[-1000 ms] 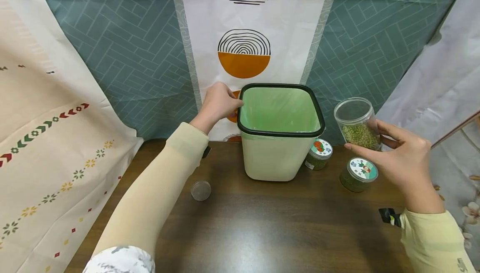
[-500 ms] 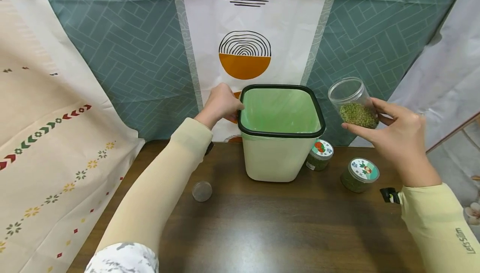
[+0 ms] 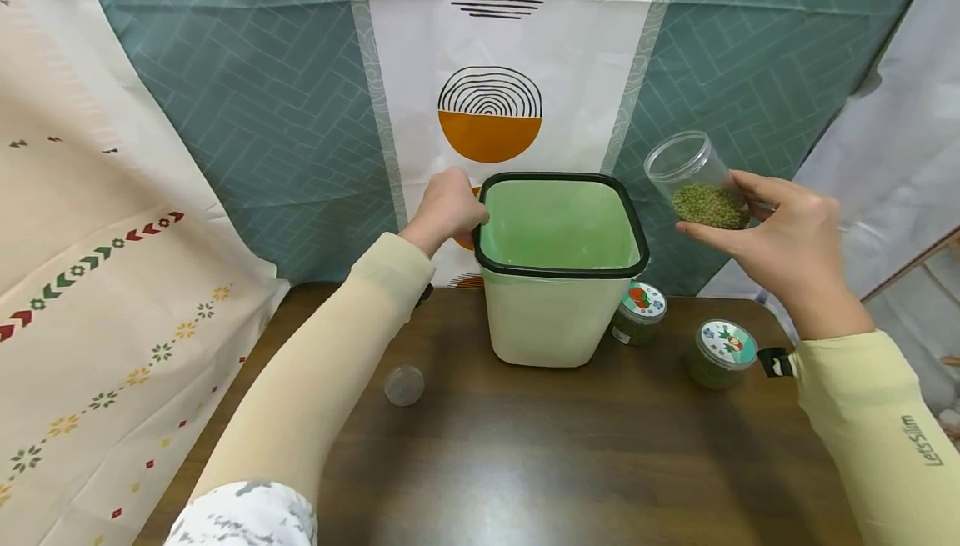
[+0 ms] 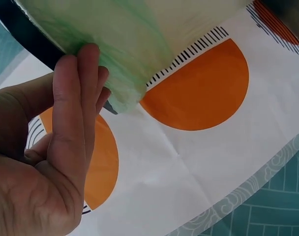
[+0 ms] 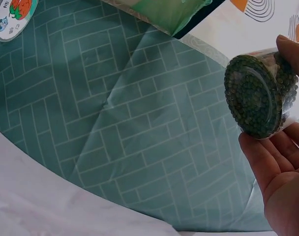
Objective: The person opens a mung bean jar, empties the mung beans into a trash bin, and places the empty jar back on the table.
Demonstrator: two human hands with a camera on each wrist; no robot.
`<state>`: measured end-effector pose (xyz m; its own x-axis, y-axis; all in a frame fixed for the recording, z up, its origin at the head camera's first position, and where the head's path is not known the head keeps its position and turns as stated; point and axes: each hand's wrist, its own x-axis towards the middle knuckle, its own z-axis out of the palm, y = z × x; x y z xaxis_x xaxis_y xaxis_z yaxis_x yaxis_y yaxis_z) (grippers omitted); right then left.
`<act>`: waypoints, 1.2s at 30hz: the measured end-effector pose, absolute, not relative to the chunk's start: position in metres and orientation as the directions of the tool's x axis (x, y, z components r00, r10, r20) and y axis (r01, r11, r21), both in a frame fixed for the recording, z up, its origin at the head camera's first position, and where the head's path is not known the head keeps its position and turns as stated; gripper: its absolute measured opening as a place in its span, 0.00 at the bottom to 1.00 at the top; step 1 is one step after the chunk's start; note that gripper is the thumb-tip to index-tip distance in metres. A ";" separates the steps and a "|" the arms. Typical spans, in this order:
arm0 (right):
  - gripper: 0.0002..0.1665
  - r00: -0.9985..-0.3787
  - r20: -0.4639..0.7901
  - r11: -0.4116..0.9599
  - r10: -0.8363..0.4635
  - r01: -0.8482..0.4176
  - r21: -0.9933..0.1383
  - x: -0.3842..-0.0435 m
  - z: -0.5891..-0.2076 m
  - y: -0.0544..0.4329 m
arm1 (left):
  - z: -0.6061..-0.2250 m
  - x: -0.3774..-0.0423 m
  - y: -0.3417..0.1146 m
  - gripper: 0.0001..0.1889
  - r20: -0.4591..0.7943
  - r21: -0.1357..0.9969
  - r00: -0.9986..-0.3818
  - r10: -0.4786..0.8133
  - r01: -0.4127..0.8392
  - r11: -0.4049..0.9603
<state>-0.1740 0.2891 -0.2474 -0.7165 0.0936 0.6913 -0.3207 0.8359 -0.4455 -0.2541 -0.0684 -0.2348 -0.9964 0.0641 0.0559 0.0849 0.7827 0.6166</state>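
My left hand pinches the left rim of a pale green trash bin lined with a thin green bag. In the left wrist view, the fingers lie along the outside, below the dark rim. Right of the bin and higher than its rim, my right hand holds a clear plastic jar without a lid. The jar leans left towards the bin, and green mung beans fill its lower part. In the right wrist view, beans show through the jar's base between thumb and fingers.
Two lidded jars with printed labels stand on the dark wooden table: one jar beside the bin, another jar farther right. A clear round lid lies left of the bin. Patterned cloth hangs behind.
My right hand has lifted the jar of mung beans, moved it slightly left and tilted it more towards the bin. The left hand stays at the rim.
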 end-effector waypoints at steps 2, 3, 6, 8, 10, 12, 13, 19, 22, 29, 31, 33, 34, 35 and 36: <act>0.40 -0.711 0.700 0.844 0.070 -0.332 -0.422 -0.177 -0.245 0.286 | -0.234 -0.254 -0.070 0.02 0.062 0.600 -0.996 0.058 0.084 0.796; 0.39 -0.705 0.707 0.848 0.061 -0.337 -0.410 -0.179 -0.244 0.285 | -0.234 -0.253 -0.071 0.03 0.063 0.592 -0.996 0.057 0.083 0.802; 0.40 -0.690 0.723 0.858 0.037 -0.349 -0.377 -0.183 -0.240 0.280 | -0.233 -0.251 -0.074 0.07 0.062 0.588 -0.997 0.051 0.078 0.805; 0.40 -0.674 0.738 0.864 0.011 -0.365 -0.346 -0.186 -0.238 0.277 | -0.232 -0.250 -0.077 0.10 0.062 0.580 -0.997 0.043 0.071 0.811; 0.41 -0.667 0.745 0.870 -0.012 -0.374 -0.321 -0.189 -0.236 0.275 | -0.232 -0.249 -0.079 0.12 0.060 0.579 -0.998 0.035 0.063 0.813; 0.41 -0.663 0.748 0.870 -0.032 -0.387 -0.306 -0.191 -0.235 0.273 | -0.231 -0.249 -0.082 0.14 0.057 0.564 -0.998 0.033 0.059 0.823; 0.41 -0.662 0.748 0.869 -0.042 -0.394 -0.300 -0.192 -0.235 0.272 | -0.231 -0.249 -0.083 0.14 0.051 0.557 -0.998 0.033 0.055 0.828; 0.42 -0.654 0.750 0.881 -0.095 -0.406 -0.242 -0.197 -0.232 0.271 | -0.229 -0.250 -0.087 0.10 -0.002 0.536 -1.000 0.025 0.020 0.844; 0.43 -0.651 0.748 0.887 -0.131 -0.414 -0.205 -0.199 -0.230 0.271 | -0.229 -0.252 -0.087 0.08 0.004 0.529 -1.000 0.020 0.019 0.848; 0.43 -0.644 0.740 0.881 -0.194 -0.447 -0.158 -0.204 -0.222 0.268 | -0.229 -0.254 -0.079 0.04 0.013 0.534 -1.000 0.025 0.028 0.845; 0.43 -0.649 0.733 0.880 -0.203 -0.450 -0.155 -0.206 -0.218 0.265 | -0.229 -0.254 -0.078 0.04 0.011 0.536 -1.000 0.020 0.022 0.844; 0.43 -0.654 0.726 0.877 -0.214 -0.456 -0.152 -0.207 -0.214 0.263 | -0.229 -0.254 -0.078 0.05 0.005 0.544 -1.000 0.006 0.008 0.839; 0.43 -0.657 0.722 0.876 -0.218 -0.457 -0.151 -0.208 -0.212 0.262 | -0.229 -0.254 -0.078 0.05 -0.001 0.549 -1.000 -0.003 -0.003 0.836; 0.43 -0.658 0.719 0.875 -0.224 -0.460 -0.149 -0.209 -0.210 0.260 | -0.229 -0.253 -0.079 0.05 -0.004 0.553 -1.000 -0.008 -0.008 0.833; 0.43 -0.659 0.717 0.875 -0.230 -0.462 -0.144 -0.210 -0.209 0.259 | -0.230 -0.253 -0.080 0.06 -0.007 0.558 -1.000 -0.012 -0.013 0.830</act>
<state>-0.2100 0.2594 -0.2087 -0.6585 -0.2301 0.7165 -0.4619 0.8752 -0.1435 -0.2534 -0.0799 -0.2296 -0.9999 -0.0118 -0.0066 -0.0135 0.8296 0.5583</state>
